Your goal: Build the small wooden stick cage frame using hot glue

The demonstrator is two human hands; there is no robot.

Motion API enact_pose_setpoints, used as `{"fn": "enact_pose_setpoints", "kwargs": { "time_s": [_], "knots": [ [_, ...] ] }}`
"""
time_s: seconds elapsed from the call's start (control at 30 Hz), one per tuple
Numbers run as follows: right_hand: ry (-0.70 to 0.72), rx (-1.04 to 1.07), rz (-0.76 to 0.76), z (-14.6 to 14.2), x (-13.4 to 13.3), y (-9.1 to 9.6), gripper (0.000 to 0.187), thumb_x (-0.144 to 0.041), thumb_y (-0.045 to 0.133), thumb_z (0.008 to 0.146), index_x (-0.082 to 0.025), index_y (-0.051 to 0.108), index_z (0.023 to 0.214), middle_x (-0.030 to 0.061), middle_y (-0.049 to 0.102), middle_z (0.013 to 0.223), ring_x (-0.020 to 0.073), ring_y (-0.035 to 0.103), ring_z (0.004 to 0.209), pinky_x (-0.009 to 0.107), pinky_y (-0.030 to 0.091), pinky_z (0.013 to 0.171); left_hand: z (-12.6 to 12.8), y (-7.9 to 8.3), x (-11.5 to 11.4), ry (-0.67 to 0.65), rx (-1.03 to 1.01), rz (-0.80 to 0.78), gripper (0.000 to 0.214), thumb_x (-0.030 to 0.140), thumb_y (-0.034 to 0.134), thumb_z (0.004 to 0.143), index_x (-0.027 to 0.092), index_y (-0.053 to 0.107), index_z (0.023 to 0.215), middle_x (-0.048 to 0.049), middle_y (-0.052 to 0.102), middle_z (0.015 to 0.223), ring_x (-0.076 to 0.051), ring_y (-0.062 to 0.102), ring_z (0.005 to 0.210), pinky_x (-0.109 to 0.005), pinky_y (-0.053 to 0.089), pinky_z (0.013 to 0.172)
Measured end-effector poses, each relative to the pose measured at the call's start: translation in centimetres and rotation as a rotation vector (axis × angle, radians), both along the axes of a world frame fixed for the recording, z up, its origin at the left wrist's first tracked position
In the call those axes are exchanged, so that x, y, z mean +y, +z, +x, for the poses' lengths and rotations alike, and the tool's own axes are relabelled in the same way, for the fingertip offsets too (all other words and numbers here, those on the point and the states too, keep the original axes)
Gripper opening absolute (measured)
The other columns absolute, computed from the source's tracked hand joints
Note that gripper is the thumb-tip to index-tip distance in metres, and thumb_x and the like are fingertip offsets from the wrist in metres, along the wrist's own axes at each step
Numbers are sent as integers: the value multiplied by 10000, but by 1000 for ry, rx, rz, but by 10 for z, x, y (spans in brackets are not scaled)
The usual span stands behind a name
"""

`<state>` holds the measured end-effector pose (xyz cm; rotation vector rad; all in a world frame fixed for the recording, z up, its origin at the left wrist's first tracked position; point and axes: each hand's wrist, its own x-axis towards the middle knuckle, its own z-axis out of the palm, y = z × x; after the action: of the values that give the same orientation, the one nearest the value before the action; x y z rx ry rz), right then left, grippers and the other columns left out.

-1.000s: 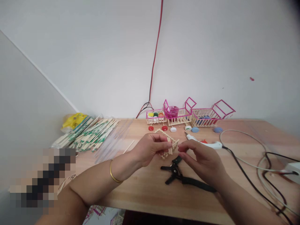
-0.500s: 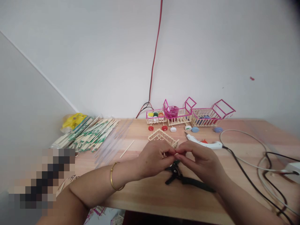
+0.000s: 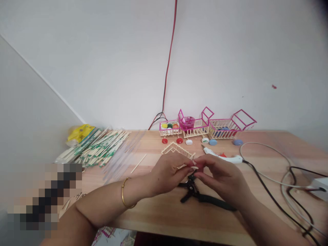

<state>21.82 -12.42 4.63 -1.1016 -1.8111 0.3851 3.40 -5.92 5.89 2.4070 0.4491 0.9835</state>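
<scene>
My left hand point(image 3: 167, 175) pinches a small pale piece point(image 3: 195, 168), perhaps a bit of stick, between thumb and fingertips. Beside it, my right hand point(image 3: 222, 175) has thumb and forefinger apart around the piece's free end; whether a fingertip touches it I cannot tell. Behind my hands lies a bare wooden-stick frame point(image 3: 176, 147), partly hidden by the left hand. Below the fingers, black-handled cutters point(image 3: 192, 190) rest on the table, one handle running under my right hand. A white hot-tool or glue pen with a cord point(image 3: 225, 158) lies just beyond the right hand.
Small stick carts with pink edges point(image 3: 196, 130) stand along the wall on bottle-cap wheels. Bundled sticks point(image 3: 105, 147), clear glue-like rods point(image 3: 120, 157) and a loose stick point(image 3: 138, 163) lie left. Cables point(image 3: 271, 194) loop toward a white power block point(image 3: 319, 188) at right.
My right thumb and forefinger have parted from their pinch against the left fingertips. The small pale piece now shows in the left hand's grip.
</scene>
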Motion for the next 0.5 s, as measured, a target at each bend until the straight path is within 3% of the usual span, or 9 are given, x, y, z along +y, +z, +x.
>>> {"fn": "enact_pose_setpoints", "kwargs": {
  "time_s": [0.17, 0.33, 0.5],
  "knots": [
    [54, 135, -98, 0, 0, 0, 76, -213, 621, 833, -234, 634, 904, 4, 639, 803, 126, 606, 736, 243, 498, 666, 1, -3, 4, -3, -60, 115, 159, 225, 521, 896, 144, 647, 948, -61, 698, 848, -144, 630, 795, -252, 490, 732],
    [148, 394, -333, -1, -2, 0, 95, -275, 634, 834, -222, 647, 912, -5, 655, 736, 119, 636, 656, 239, 536, 621, 2, -5, 7, 7, -94, 337, 127, 173, 529, 878, 145, 635, 942, -74, 704, 896, -161, 631, 879, -298, 510, 815],
    [192, 449, -400, -3, -1, 1, 95, -275, 665, 807, -192, 661, 854, 10, 667, 706, 135, 654, 649, 252, 560, 618, 1, -7, 8, 43, -74, 508, 124, 158, 523, 872, 166, 633, 926, -66, 713, 926, -166, 633, 915, -319, 500, 855]
  ]
}}
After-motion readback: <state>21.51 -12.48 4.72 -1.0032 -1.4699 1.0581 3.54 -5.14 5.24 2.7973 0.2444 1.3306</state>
